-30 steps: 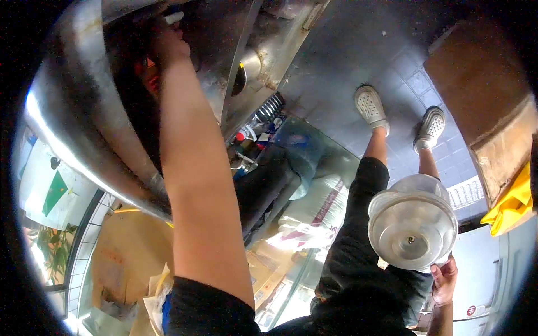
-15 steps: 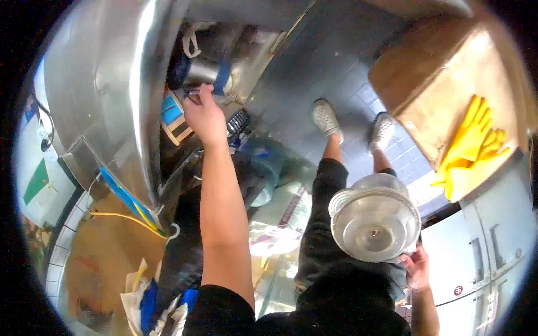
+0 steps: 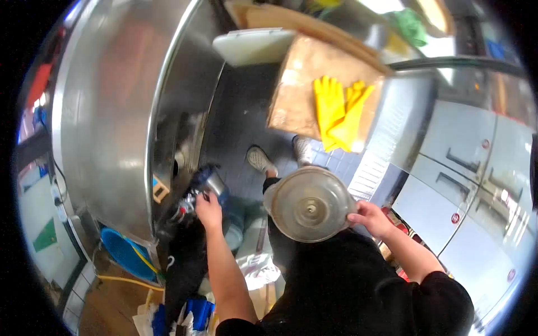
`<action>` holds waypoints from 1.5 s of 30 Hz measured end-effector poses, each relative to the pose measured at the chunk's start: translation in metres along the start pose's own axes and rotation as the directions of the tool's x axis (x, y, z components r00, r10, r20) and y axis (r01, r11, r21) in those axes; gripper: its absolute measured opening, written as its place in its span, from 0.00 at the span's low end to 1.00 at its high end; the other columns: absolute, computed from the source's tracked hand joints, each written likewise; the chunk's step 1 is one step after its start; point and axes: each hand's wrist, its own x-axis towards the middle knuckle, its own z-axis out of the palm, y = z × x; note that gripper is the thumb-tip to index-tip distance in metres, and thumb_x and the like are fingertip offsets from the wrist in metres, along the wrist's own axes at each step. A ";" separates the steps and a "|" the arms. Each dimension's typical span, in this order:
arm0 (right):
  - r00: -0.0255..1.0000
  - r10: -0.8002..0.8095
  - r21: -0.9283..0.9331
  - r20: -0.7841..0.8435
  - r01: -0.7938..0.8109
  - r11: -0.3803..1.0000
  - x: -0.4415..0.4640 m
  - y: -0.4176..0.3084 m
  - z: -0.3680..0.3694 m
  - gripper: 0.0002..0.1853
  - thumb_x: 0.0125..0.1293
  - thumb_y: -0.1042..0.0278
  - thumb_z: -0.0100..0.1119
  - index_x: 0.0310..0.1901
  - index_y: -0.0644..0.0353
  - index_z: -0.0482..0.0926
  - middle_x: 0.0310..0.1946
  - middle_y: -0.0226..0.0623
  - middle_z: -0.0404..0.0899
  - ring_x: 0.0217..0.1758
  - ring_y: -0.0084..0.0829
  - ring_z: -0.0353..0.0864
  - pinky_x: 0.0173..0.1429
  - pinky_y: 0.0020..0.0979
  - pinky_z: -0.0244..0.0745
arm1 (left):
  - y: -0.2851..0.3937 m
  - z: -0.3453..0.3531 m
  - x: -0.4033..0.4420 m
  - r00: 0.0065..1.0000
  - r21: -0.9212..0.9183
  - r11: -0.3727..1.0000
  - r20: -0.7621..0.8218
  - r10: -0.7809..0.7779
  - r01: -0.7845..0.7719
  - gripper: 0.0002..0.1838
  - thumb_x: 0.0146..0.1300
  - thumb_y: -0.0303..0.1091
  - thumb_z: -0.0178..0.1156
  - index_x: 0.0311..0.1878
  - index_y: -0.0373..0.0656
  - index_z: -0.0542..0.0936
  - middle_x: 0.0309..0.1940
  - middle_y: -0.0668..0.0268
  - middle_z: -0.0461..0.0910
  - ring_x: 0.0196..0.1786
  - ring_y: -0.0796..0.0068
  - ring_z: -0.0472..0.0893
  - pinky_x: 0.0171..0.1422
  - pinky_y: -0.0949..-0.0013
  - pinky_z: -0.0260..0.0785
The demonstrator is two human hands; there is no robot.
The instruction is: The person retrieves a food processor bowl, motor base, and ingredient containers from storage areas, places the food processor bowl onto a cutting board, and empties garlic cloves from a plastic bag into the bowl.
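Observation:
My right hand [image 3: 367, 219] grips the rim of a round, see-through plastic bowl [image 3: 308, 207], fingers wrapped on its right edge. Ring-shaped steps and a small central spot show on the bowl. On the left, my left hand [image 3: 208, 210] is closed at the near end of a silver cylinder with dark blue ends [image 3: 214, 183]; the exact grip is partly hidden. Beside that hand lies a cluttered group of small metallic and red items [image 3: 184, 207], too blurred to name.
Yellow rubber gloves [image 3: 339, 115] lie on a brown cardboard box [image 3: 297, 84] ahead. A stainless steel counter [image 3: 112, 123] runs along the left. White cabinets with dark handles [image 3: 448, 151] stand at the right. A blue basin [image 3: 126, 255] sits low on the left.
The view has turned toward the right. The silver cylinder has come out from the shelf space under the counter with my left hand. My right hand still holds the bowl, now raised flatter before me.

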 end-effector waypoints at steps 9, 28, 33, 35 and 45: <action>0.972 -0.058 0.330 -0.227 0.133 0.934 -0.077 -0.010 0.006 0.08 0.71 0.68 0.63 0.42 0.60 0.74 0.33 0.34 0.79 0.35 0.27 0.80 0.45 0.27 0.83 | 0.063 0.014 -0.013 0.715 0.162 0.746 0.470 0.517 -0.646 0.14 0.65 0.39 0.59 0.48 0.42 0.82 0.41 0.54 0.86 0.45 0.49 0.84 0.50 0.50 0.76; 0.734 0.110 0.728 -0.671 0.623 0.285 -0.188 0.260 -0.095 0.07 0.69 0.73 0.64 0.36 0.54 0.74 0.32 0.28 0.80 0.34 0.22 0.80 0.43 0.28 0.83 | 0.146 0.137 -0.046 -0.755 -0.304 -0.693 0.312 0.576 -0.654 0.07 0.64 0.31 0.59 0.43 0.43 0.83 0.34 0.61 0.81 0.36 0.64 0.81 0.40 0.62 0.76; 0.632 0.220 0.667 -0.743 0.730 0.152 -0.228 0.375 -0.144 0.09 0.69 0.72 0.63 0.33 0.55 0.72 0.33 0.31 0.80 0.32 0.24 0.80 0.37 0.26 0.82 | 0.194 0.162 -0.150 -0.713 -0.506 -0.503 0.515 0.476 -0.701 0.09 0.62 0.32 0.60 0.44 0.45 0.83 0.37 0.60 0.83 0.39 0.59 0.83 0.44 0.59 0.76; 0.567 0.278 0.616 -0.775 0.777 0.132 -0.250 0.401 -0.160 0.09 0.69 0.74 0.62 0.33 0.56 0.72 0.33 0.34 0.81 0.30 0.25 0.80 0.35 0.26 0.82 | 0.212 0.176 -0.191 -0.695 -0.564 -0.408 0.551 0.462 -0.718 0.10 0.61 0.32 0.60 0.45 0.46 0.83 0.38 0.60 0.83 0.40 0.58 0.83 0.46 0.58 0.77; 0.502 0.318 0.560 -0.804 0.820 0.119 -0.299 0.388 -0.286 0.14 0.68 0.72 0.64 0.28 0.52 0.68 0.29 0.31 0.78 0.29 0.26 0.78 0.37 0.30 0.80 | 0.346 0.318 -0.362 0.454 0.359 0.411 0.876 0.161 -0.838 0.11 0.55 0.34 0.60 0.33 0.38 0.86 0.31 0.52 0.86 0.36 0.56 0.88 0.41 0.54 0.79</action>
